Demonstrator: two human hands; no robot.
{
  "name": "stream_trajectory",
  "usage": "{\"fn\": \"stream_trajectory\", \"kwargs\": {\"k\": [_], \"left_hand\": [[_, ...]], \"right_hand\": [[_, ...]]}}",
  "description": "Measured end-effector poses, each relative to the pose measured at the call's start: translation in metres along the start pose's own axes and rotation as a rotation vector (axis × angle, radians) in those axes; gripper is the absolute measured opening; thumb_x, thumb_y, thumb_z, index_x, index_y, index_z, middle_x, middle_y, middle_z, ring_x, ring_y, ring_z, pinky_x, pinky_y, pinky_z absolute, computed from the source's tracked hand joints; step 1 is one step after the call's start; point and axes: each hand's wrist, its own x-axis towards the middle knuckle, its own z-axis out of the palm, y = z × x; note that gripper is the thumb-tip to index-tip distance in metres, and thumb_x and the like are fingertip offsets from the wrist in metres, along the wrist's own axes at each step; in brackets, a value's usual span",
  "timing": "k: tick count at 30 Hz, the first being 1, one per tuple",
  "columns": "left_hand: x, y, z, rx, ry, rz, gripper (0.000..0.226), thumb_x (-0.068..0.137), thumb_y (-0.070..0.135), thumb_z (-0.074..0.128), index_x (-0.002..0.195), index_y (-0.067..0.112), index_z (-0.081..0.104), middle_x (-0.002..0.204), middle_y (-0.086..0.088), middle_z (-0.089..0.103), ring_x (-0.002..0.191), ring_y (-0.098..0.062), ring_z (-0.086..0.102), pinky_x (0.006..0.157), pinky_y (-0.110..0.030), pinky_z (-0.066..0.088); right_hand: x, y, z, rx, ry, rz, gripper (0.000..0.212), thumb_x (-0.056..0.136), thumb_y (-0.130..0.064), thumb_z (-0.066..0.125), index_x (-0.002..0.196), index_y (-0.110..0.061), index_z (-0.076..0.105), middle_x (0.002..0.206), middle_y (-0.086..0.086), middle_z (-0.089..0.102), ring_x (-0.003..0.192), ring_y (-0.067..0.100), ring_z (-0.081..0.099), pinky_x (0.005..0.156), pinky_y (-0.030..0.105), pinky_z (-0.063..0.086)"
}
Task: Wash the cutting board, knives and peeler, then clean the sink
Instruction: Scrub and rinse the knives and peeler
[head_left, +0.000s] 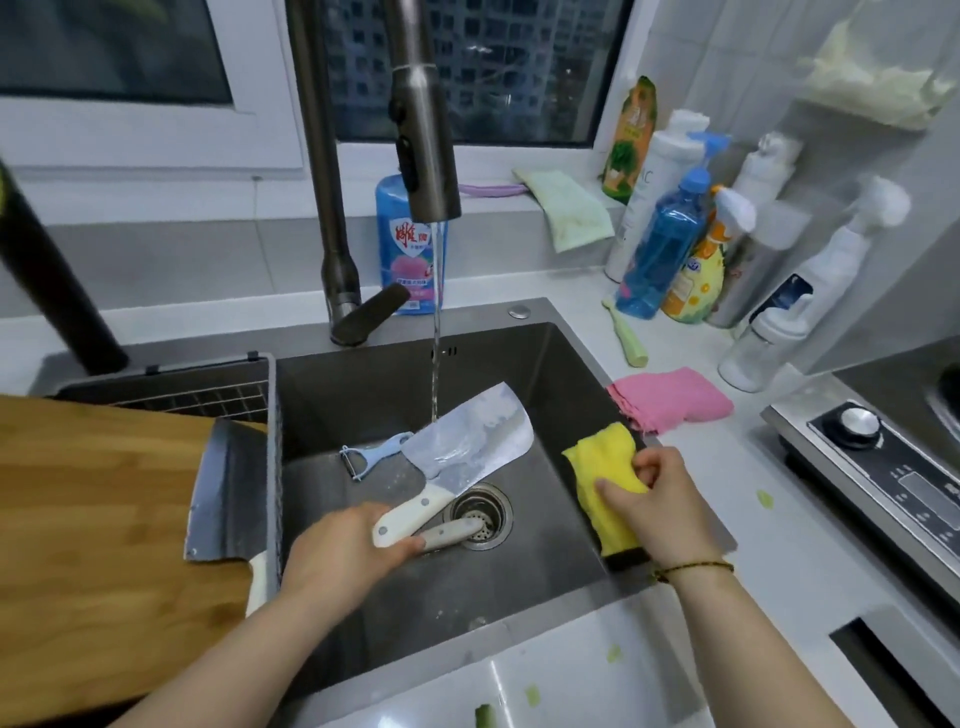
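- While water runs from the faucet (426, 130), the cleaver (462, 441) is held tilted inside the sink (545, 374), blade up under the stream and handle low.
- Left hand (343, 556): fingers curled round the cleaver's white handle.
- Right hand (654, 499): thumb and fingers pinching the yellow cloth (608, 478), which is draped over the sink's right rim.
- Peeler (371, 457) lies on the sink floor, just beside the cleaver blade on its left.
- A second white handle (452, 532) lies by the drain strainer (480, 514), beneath the cleaver's handle; its blade cannot be seen.
- Another broad knife (228, 493) lies on the cutting board (93, 519) at the edge next to the sink, its handle hanging past that edge.
- Judged hazard: a wet handle could let the cleaver turn or slip, dropping the blade onto the peeler or the handle below.
- Judged hazard: wiping the cloth toward the cutting edge risks a cut; a stroke from the spine outward is safer.
- Judged hazard: a knock to the board could tip the overhanging knife into the sink, toward the left forearm.
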Motion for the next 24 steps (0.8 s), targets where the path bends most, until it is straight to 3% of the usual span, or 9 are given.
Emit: {"fn": "stream_trajectory", "kwargs": {"k": [2, 4, 8, 11, 14, 16, 18, 21, 24], "left_hand": [[-0.001, -0.003, -0.001, 0.039, -0.001, -0.004, 0.033, 0.082, 0.049, 0.059, 0.11, 0.031, 0.06, 0.106, 0.007, 0.066, 0.098, -0.014, 0.06, 0.065, -0.021, 0.036], [-0.002, -0.008, -0.002, 0.072, 0.005, -0.018, 0.03, 0.082, 0.053, 0.057, 0.104, 0.033, 0.06, 0.104, 0.007, 0.067, 0.098, -0.014, 0.06, 0.064, -0.022, 0.035], [0.0, -0.013, -0.003, 0.082, 0.012, -0.029, 0.032, 0.08, 0.055, 0.058, 0.102, 0.031, 0.061, 0.102, 0.005, 0.068, 0.098, -0.015, 0.061, 0.067, -0.025, 0.039], [0.004, -0.016, -0.005, 0.103, 0.023, -0.047, 0.034, 0.082, 0.052, 0.057, 0.107, 0.03, 0.06, 0.105, 0.004, 0.067, 0.101, -0.015, 0.06, 0.067, -0.024, 0.037], [0.006, -0.02, -0.007, 0.131, 0.02, -0.062, 0.034, 0.083, 0.052, 0.055, 0.109, 0.03, 0.058, 0.107, 0.004, 0.066, 0.102, -0.014, 0.059, 0.065, -0.024, 0.034], [0.007, -0.02, -0.007, 0.157, 0.012, -0.053, 0.035, 0.084, 0.053, 0.053, 0.112, 0.032, 0.057, 0.11, 0.005, 0.066, 0.105, -0.014, 0.059, 0.071, -0.025, 0.038], [0.006, -0.019, -0.006, 0.177, 0.0, -0.034, 0.036, 0.083, 0.053, 0.053, 0.113, 0.033, 0.057, 0.112, 0.005, 0.065, 0.107, -0.014, 0.058, 0.076, -0.024, 0.042], [0.006, -0.016, -0.004, 0.192, -0.013, -0.027, 0.038, 0.083, 0.055, 0.052, 0.117, 0.037, 0.054, 0.114, 0.007, 0.064, 0.109, -0.013, 0.057, 0.079, -0.024, 0.042], [0.008, -0.016, -0.003, 0.189, -0.021, -0.03, 0.04, 0.083, 0.055, 0.053, 0.121, 0.041, 0.052, 0.116, 0.007, 0.063, 0.11, -0.013, 0.057, 0.079, -0.023, 0.042]], "right_hand": [[0.01, -0.02, 0.022, -0.095, 0.056, -0.219, 0.031, 0.075, -0.007, 0.07, 0.096, -0.007, 0.047, 0.093, 0.003, 0.042, 0.085, 0.017, 0.042, 0.066, 0.017, 0.028], [0.017, -0.039, 0.046, -0.244, 0.081, -0.474, 0.033, 0.069, -0.002, 0.073, 0.095, 0.0, 0.054, 0.1, 0.012, 0.049, 0.085, 0.025, 0.051, 0.066, 0.025, 0.036], [0.018, -0.056, 0.091, -0.513, -0.03, -0.757, 0.043, 0.036, -0.008, 0.086, 0.071, -0.012, 0.061, 0.071, 0.004, 0.062, 0.057, 0.021, 0.06, 0.049, 0.023, 0.044], [0.008, -0.05, 0.114, -0.486, -0.207, -0.854, 0.026, 0.05, -0.032, 0.07, 0.07, -0.017, 0.062, 0.073, -0.003, 0.064, 0.063, 0.02, 0.064, 0.061, 0.019, 0.042], [0.004, -0.043, 0.124, -0.354, -0.35, -0.753, 0.039, 0.068, -0.043, 0.05, 0.083, -0.013, 0.07, 0.114, 0.01, 0.061, 0.107, 0.033, 0.056, 0.09, 0.035, 0.034], [0.015, -0.047, 0.122, -0.283, -0.375, -0.592, 0.028, 0.08, -0.034, 0.057, 0.093, -0.013, 0.069, 0.136, 0.004, 0.045, 0.129, 0.026, 0.034, 0.104, 0.028, 0.018], [0.032, -0.047, 0.121, -0.283, -0.386, -0.533, 0.021, 0.084, -0.021, 0.06, 0.102, -0.012, 0.065, 0.137, 0.001, 0.043, 0.128, 0.022, 0.034, 0.103, 0.021, 0.02], [0.048, -0.05, 0.118, -0.344, -0.283, -0.428, 0.044, 0.087, -0.018, 0.056, 0.13, -0.016, 0.047, 0.135, 0.004, 0.042, 0.121, 0.022, 0.037, 0.103, 0.026, 0.025], [0.045, -0.053, 0.125, -0.372, -0.284, -0.411, 0.047, 0.089, -0.02, 0.054, 0.134, -0.018, 0.043, 0.133, 0.006, 0.044, 0.122, 0.021, 0.036, 0.1, 0.02, 0.023]]}}
